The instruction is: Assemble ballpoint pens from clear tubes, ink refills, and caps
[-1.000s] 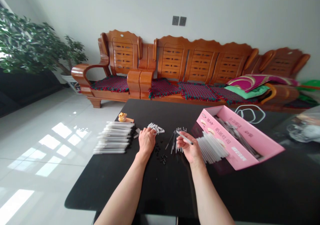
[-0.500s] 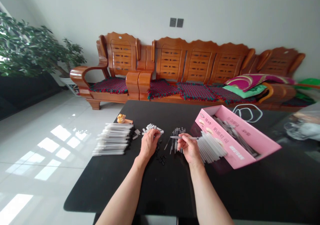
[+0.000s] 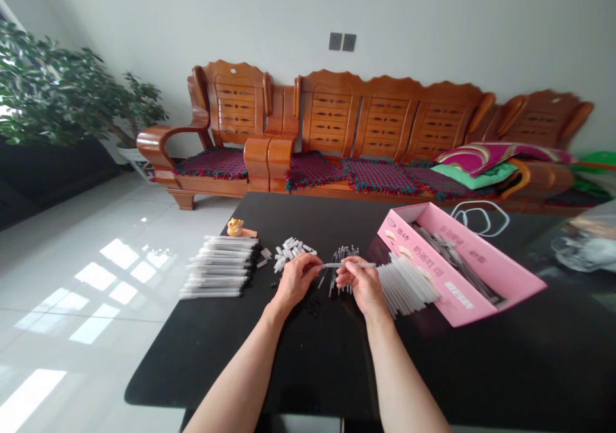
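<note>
In my right hand (image 3: 360,284), thumb and fingers pinch a slim pen (image 3: 356,265) held level above the table. The fingers of my left hand (image 3: 297,280) are closed at the pen's left, pointed end; whatever small thing sits between those fingertips is hidden. Behind my left hand lies a heap of small white pen parts (image 3: 291,248). Thin dark-and-silver refills (image 3: 344,253) lie between and beyond my hands. Beside my right hand is a row of translucent pen barrels (image 3: 407,285). Small black pieces (image 3: 314,307) are scattered near my left wrist.
Several white pens with black ends (image 3: 219,266) lie in rows at the left, below a small yellow figurine (image 3: 235,227). A pink box (image 3: 517,282) with grey sticks inside stands right on the black table (image 3: 202,362). A white cord (image 3: 500,218) lies behind it. Wooden seats (image 3: 332,112) line the wall.
My left hand has left the heap of white parts and moved right to the pen's pointed end. My right hand has stayed nearly in place, holding the pen.
</note>
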A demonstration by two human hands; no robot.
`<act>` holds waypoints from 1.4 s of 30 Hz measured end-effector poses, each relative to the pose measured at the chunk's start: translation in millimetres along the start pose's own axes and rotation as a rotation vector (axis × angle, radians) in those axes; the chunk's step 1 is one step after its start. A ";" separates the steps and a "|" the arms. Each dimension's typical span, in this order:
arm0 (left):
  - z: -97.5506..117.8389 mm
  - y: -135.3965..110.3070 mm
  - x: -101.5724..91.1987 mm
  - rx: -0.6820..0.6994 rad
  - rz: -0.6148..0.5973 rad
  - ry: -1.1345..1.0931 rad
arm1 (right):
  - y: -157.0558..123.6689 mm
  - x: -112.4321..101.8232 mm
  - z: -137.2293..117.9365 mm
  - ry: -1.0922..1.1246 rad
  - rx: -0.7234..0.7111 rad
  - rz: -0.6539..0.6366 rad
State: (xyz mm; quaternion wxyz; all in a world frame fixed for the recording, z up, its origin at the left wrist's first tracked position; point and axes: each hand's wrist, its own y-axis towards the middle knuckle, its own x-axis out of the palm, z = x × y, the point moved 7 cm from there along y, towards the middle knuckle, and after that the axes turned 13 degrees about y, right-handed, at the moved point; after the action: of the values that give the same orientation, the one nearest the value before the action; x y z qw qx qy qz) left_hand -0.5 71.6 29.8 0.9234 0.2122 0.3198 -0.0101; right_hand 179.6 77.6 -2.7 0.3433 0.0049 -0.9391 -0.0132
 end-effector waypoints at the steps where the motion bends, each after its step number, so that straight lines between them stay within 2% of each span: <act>1: 0.4 -0.1 0.4 0.002 -0.007 0.004 | 0.1 -0.3 0.3 -0.002 0.000 0.000; 19: 6.0 -2.0 8.6 0.055 -0.083 0.106 | 0.2 -1.5 5.0 -0.075 0.025 0.007; 29: 22.0 -5.8 16.8 0.151 -0.025 0.183 | -0.9 -6.4 5.1 -0.003 0.055 0.048; 36: 35.2 -10.2 23.2 0.252 -0.024 0.346 | -0.4 -15.0 5.1 0.038 0.091 0.101; 42: 38.1 -15.1 37.0 0.308 -0.021 0.555 | 0.6 -21.3 9.8 0.037 0.163 0.147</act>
State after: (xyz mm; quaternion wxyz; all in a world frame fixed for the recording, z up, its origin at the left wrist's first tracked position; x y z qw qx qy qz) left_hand 48.9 47.0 28.8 0.7578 0.3409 0.5563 -0.0095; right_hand 189.6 78.8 -23.9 0.3592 -0.0358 -0.9283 0.0887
